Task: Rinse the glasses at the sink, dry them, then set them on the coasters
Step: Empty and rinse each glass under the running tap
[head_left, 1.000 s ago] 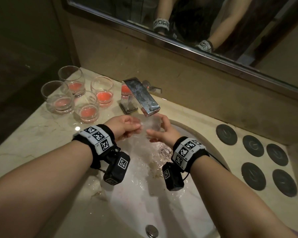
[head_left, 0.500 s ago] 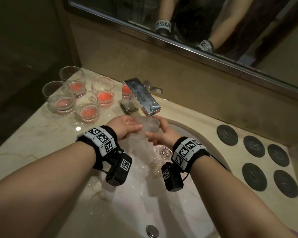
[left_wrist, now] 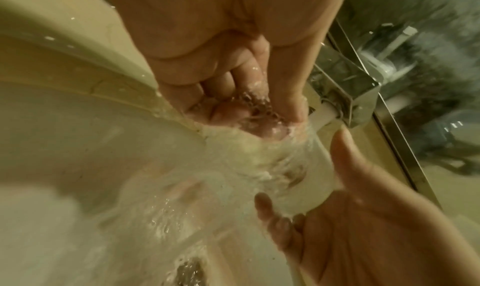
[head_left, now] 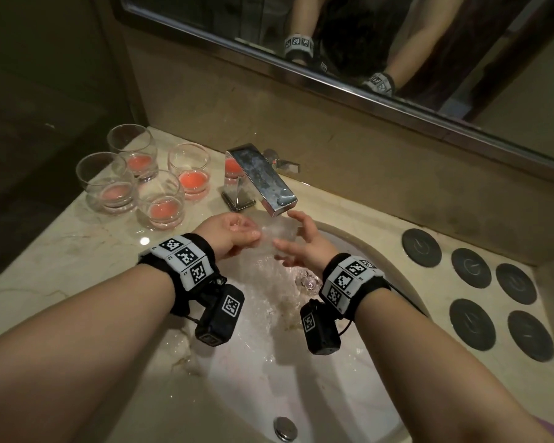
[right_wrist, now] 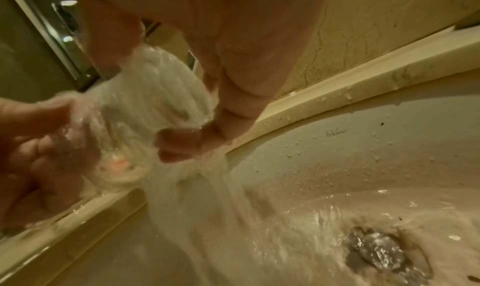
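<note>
A clear glass (head_left: 277,236) lies tilted under the running water of the chrome faucet (head_left: 263,180). My left hand (head_left: 234,233) grips it at the left with curled fingers at its mouth (left_wrist: 233,89). From the right, my right hand (head_left: 301,247) cups it, thumb up near the spout and fingers spread round its body (right_wrist: 155,106). Water pours over the glass (left_wrist: 298,167) into the white sink (head_left: 269,378). Several glasses (head_left: 162,199) with red liquid stand on the counter at the left. Several dark round coasters (head_left: 470,266) lie at the right.
One more red-filled glass (head_left: 232,166) stands behind the faucet's base. The drain (right_wrist: 381,249) is below the hands, with water running over it. A mirror (head_left: 365,43) runs along the back wall above the marble counter (head_left: 61,251).
Both hands have stayed under the spout with the glass. My right hand's fingers have spread wider round it and the glass has turned a little.
</note>
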### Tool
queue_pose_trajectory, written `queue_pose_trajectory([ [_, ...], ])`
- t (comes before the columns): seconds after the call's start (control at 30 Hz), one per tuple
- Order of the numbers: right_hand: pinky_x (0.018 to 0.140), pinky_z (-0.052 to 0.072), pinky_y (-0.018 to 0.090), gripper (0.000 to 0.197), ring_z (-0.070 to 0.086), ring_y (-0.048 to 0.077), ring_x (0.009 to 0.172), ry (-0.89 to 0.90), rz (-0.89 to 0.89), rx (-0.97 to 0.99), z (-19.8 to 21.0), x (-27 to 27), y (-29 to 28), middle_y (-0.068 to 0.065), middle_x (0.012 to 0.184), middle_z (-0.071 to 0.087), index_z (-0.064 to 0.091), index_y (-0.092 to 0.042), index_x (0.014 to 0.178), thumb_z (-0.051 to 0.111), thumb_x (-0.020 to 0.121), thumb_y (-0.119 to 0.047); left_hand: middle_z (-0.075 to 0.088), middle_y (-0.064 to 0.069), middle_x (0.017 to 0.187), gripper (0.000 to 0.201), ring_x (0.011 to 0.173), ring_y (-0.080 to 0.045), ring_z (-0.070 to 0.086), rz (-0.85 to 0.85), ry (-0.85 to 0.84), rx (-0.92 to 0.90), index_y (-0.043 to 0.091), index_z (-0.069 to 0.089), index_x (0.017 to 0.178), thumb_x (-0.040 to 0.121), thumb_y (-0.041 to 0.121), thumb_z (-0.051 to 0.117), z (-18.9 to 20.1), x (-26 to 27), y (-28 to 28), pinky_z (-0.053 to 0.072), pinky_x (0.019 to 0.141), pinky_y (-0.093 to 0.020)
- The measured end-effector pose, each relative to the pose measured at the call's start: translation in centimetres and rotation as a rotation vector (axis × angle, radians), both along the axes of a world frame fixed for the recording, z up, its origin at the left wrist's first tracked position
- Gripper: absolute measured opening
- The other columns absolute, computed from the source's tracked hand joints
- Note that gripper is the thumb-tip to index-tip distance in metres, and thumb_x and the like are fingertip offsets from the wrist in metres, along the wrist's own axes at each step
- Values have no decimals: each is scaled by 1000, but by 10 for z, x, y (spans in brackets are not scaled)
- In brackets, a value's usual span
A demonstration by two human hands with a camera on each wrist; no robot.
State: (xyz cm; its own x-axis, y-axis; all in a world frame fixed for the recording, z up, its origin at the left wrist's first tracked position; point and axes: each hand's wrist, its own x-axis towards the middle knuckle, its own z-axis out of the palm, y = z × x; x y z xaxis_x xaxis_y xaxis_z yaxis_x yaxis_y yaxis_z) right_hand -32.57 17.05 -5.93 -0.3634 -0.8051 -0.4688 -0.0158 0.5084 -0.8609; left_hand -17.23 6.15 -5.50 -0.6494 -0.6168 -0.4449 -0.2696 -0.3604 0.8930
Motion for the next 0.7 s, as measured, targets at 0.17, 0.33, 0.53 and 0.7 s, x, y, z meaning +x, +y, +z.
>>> queue_pose_trajectory([
  [0.17, 61, 50, 22, 59, 62, 15, 71, 54, 21, 6, 5, 0, 1, -4, 105, 55, 39, -18, 131, 72, 82, -20, 63, -2, 80, 19, 70, -11, 58, 31, -48, -70, 12, 54, 102, 86, 6, 64, 1, 0, 7, 49, 57, -16],
  [0.33, 62, 54, 26, 71, 63, 17, 63, -28, -111, 48, -1, 1, -3, 17, 123, 56, 34, -9, 138, 65, 85, -45, 62, -3, 94, 42, 80, -7, 62, -116, -85, -131, 13, 49, 118, 81, 8, 69, 0, 4, 8, 49, 70, -21],
  [0.53, 70, 55, 30, 90, 67, 26, 91, -60, -77, 58, 0, 5, -2, 14, 136, 48, 38, -18, 137, 72, 66, -62, 67, 5, 56, 12, 51, -2, 58, -47, -8, -52, 15, 58, 81, 87, 6, 62, 9, 1, 8, 39, 50, -12],
  [0.7, 75, 50, 28, 75, 61, 20, 94, 124, -2, 33, 3, 6, 1, 4, 129, 50, 38, -25, 131, 82, 70, -19, 65, 2, 65, 10, 58, -5, 58, -10, -42, -64, 15, 56, 86, 90, 6, 58, 5, -1, 9, 43, 55, -14],
])
